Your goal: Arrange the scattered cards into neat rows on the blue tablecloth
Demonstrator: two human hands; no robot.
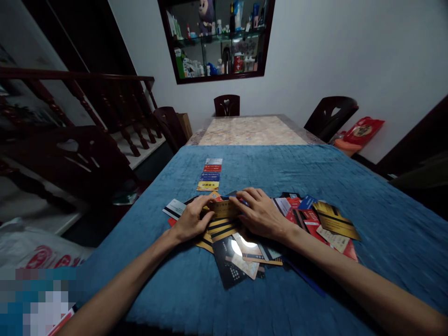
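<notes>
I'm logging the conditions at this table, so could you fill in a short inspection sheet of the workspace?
Surface: blue cloth over the near part; patterned tabletop shows beyond it.
Job's things: gold card in hand; loose heap of cards around and below it; column of four cards, white, red, blue and yellow, farther back.
Clutter: white plastic bag beside the table at left; red package beyond its right side.
Hands: left hand and right hand hold the gold card at opposite ends.
Cables: nothing seen.
Surroundings: chairs, wooden railing, stocked wall cabinet.
</notes>
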